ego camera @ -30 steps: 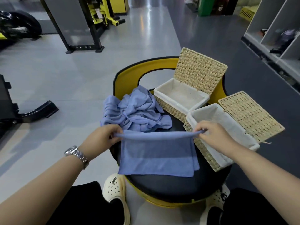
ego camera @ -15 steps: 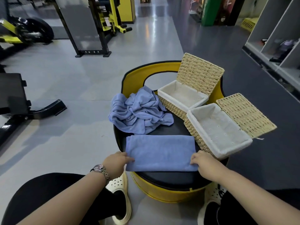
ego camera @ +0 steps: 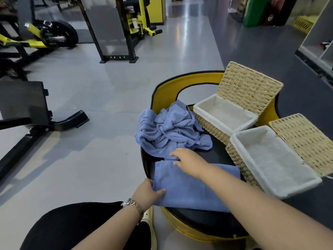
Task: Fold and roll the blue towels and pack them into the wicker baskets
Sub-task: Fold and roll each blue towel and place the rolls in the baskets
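Folded blue towel (ego camera: 194,188) is lying flat on the round black-and-yellow padded seat (ego camera: 214,154). Left hand (ego camera: 146,193) is pinching its near-left corner. Right hand (ego camera: 189,160) is resting, fingers spread, on its far-left edge. Two open lined wicker baskets (ego camera: 270,159) are sitting just right, crumpled blue towels (ego camera: 169,130) behind.

— Any writing you can read here?
— None. The dark panel (ego camera: 275,9) at the far end carries a small mark, but it is too blurred to make out.
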Motion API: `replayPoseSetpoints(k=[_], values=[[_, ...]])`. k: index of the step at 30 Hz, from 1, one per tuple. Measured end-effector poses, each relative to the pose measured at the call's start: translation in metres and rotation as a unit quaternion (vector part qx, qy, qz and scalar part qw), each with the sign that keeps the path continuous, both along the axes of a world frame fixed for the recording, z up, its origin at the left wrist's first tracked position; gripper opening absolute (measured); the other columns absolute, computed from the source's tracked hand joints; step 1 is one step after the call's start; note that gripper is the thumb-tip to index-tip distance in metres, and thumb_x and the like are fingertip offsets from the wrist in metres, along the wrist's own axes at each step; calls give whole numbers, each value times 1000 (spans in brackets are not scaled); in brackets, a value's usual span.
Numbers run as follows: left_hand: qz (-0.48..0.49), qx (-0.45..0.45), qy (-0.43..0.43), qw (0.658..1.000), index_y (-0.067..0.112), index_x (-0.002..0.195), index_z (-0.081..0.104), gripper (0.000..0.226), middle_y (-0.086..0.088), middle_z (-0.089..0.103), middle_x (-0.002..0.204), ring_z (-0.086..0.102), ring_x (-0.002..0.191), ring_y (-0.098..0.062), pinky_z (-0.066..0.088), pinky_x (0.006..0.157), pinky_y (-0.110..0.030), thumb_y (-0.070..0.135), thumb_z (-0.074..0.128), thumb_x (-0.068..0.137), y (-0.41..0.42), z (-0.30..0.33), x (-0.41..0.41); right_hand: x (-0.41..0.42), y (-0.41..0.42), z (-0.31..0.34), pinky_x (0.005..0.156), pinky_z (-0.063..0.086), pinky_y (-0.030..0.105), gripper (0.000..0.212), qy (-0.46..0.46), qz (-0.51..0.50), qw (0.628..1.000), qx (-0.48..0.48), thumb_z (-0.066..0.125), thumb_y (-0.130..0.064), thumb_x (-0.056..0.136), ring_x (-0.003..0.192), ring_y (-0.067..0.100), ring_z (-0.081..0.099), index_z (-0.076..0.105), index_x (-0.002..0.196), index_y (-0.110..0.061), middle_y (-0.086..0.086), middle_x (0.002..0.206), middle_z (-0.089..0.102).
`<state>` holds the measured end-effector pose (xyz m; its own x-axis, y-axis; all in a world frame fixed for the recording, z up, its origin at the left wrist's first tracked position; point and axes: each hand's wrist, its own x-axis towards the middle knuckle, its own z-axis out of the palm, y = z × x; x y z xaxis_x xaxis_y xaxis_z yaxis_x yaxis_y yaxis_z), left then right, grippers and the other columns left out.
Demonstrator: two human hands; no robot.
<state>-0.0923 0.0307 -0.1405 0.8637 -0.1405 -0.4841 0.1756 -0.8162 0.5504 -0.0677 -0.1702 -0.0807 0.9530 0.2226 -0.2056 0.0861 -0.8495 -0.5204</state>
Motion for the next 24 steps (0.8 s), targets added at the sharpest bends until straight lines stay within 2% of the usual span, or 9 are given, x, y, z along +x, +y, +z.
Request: replayPoseSetpoints(k=[4, 8, 10, 12, 14, 17, 20, 22, 24], values=[[-5, 7, -8, 1000, 18, 86, 48, 32, 5, 55, 77, 55, 72, -15, 37, 56, -23, 39, 70, 77, -2, -4, 1, 40, 41, -14, 103, 41, 38, 51, 102, 73, 992, -33, 56, -15, 92, 126, 27, 48, 40, 141, -11, 10, 142, 48], [-28, -6, 2, 1000, 21, 65, 41, 30, 8, 44, 62, 40, 54, -5, 28, 47, -20, 31, 66, 79, -3, -8, 6, 54, 52, -19, 98, 44, 37, 55, 139, 136, 975, -110, 60, -15, 89, 121, 29, 50, 40, 141, -11, 10, 139, 49], [-35, -14, 1, 999, 19, 62, 38, 34, 7, 39, 59, 35, 52, -6, 26, 46, -20, 28, 65, 79, -4, -7, 8, 52, 52, -17, 81, 46, 31, 53, 166, 164, 962, -138, 59, -15, 90, 112, 28, 53, 41, 140, -13, 8, 132, 53], [-42, -19, -4, 999, 19, 61, 37, 34, 7, 38, 58, 33, 51, -6, 25, 45, -18, 26, 64, 79, -4, -3, 10, 48, 45, -12, 58, 36, 24, 44, 176, 183, 955, -154, 57, -14, 90, 91, 24, 52, 49, 133, -11, 8, 108, 54], [-45, -30, -10, 998, 19, 60, 38, 33, 8, 38, 57, 33, 51, -7, 24, 45, -19, 29, 65, 75, -4, 4, 10, 45, 35, -5, 51, 28, 20, 36, 171, 183, 957, -145, 59, -13, 89, 81, 19, 46, 55, 124, -8, 5, 100, 51], [-38, -35, -34, 998, 18, 60, 38, 35, 6, 37, 56, 33, 50, -8, 25, 46, -22, 31, 67, 74, -2, 22, 14, 44, 24, 11, 57, 32, 23, 33, 141, 175, 966, -127, 62, -10, 87, 76, 16, 45, 58, 119, -7, 7, 103, 56], [-24, -11, -108, 994, 18, 58, 38, 36, 7, 36, 52, 32, 47, -9, 23, 43, -21, 28, 67, 76, 5, 50, 17, 44, 24, 30, 74, 35, 29, 32, 53, 155, 981, -107, 64, -13, 85, 90, 18, 45, 59, 116, -14, 2, 103, 55], [-8, 0, -167, 986, 18, 57, 38, 34, 6, 36, 51, 31, 46, -9, 23, 44, -22, 24, 65, 76, 10, 72, 14, 45, 25, 38, 76, 41, 33, 36, 6, 127, 990, -63, 63, -12, 83, 93, 22, 46, 58, 116, -25, 4, 102, 54], [9, -11, -214, 977, 18, 59, 40, 29, 6, 39, 50, 33, 46, -9, 25, 45, -22, 20, 63, 75, 11, 89, 6, 46, 23, 43, 73, 40, 36, 32, -23, 114, 993, -32, 57, -8, 81, 91, 26, 47, 60, 103, -31, 4, 93, 52]])
